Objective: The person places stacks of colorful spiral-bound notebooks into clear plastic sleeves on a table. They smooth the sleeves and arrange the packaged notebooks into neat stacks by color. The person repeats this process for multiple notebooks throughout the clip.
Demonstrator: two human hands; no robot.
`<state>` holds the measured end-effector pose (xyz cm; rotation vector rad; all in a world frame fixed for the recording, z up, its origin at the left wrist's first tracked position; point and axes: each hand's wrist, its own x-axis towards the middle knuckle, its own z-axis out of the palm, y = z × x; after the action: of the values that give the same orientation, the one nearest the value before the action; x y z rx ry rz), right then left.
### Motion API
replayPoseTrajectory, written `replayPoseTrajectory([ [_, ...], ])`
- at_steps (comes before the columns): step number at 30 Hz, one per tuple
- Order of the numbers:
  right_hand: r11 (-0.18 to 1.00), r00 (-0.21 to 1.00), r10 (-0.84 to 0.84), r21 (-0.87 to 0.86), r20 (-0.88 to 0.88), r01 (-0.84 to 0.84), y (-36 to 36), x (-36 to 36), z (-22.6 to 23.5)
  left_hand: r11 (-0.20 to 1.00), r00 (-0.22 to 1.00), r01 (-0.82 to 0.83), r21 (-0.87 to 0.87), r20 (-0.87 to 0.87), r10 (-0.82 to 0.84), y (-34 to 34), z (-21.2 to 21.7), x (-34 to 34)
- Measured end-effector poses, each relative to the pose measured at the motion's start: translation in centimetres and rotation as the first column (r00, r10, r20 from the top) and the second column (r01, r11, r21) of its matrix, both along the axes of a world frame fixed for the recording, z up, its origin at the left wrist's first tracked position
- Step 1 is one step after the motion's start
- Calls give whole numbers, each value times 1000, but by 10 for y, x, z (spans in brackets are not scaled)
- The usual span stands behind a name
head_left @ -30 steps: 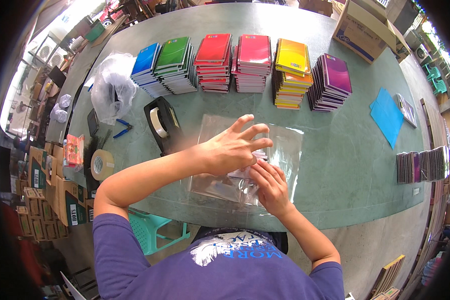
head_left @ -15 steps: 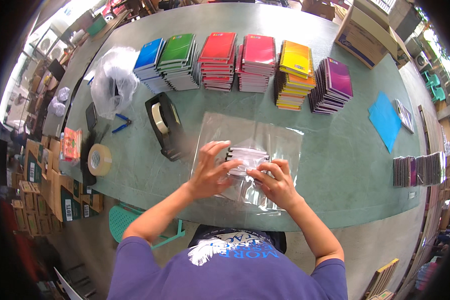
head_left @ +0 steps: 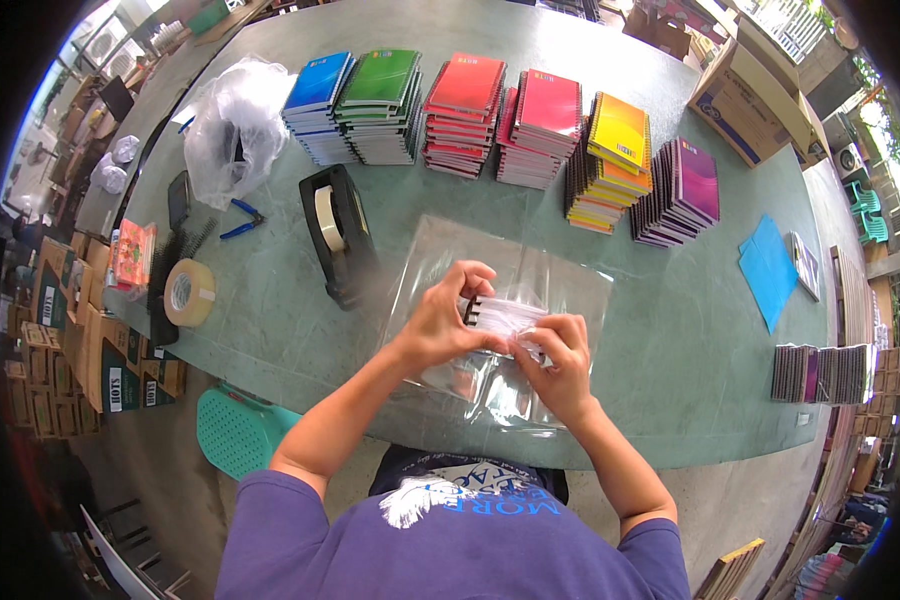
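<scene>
A small bundle of spiral notebooks (head_left: 505, 316), seen at its white page edges, stands on a clear plastic sheet (head_left: 432, 250) in front of me. My left hand (head_left: 448, 318) is curled round the bundle's left side, thumb at the near edge and fingers at the far side. At its near right side, my right hand (head_left: 560, 362) pinches with thumb and fingertips, pressing the plastic against the pages. Creased plastic lies below both hands. Whether the film covers the whole bundle I cannot tell.
Beyond the sheet stand stacked notebooks: blue (head_left: 318, 82), green (head_left: 380, 78), red (head_left: 466, 84), pink (head_left: 548, 104), yellow (head_left: 618, 132) and purple (head_left: 694, 182). Left are a black tape dispenser (head_left: 346, 272), blue pliers (head_left: 240, 228) and a tape roll (head_left: 192, 293). Blue sheets (head_left: 768, 272) lie right.
My left hand has gone from spread fingers beside the bundle to a grip round its left side. My right hand stays at the near right edge. The view has shifted slightly.
</scene>
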<state>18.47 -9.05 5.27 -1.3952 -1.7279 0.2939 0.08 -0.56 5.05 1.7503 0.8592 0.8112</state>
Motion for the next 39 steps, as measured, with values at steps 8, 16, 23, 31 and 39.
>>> replayPoseTrajectory([
  [8, 831, 927, 139, -469, -348, -300, 45, 33, 26, 908, 929, 311, 280, -291, -228, 32, 34, 12],
  [16, 956, 859, 272, -224, 433, -190, 29, 1, 46, 732, 824, 422, 535, -562, -64, -11, 57, 8],
  [23, 913, 873, 362, -314, 328, -260, 7, 14, 49, 518, 919, 216, 828, -351, 178, -49, 15, -7],
  [31, 900, 794, 436, -196, 423, -390, 12, 6, 14, 467, 944, -15, 884, -141, 298, -61, -5, -17],
  [39, 895, 768, 441, -170, 464, -412, 11, 4, 8, 428, 403, -868, 253, -148, 903, 28, -53, -134],
])
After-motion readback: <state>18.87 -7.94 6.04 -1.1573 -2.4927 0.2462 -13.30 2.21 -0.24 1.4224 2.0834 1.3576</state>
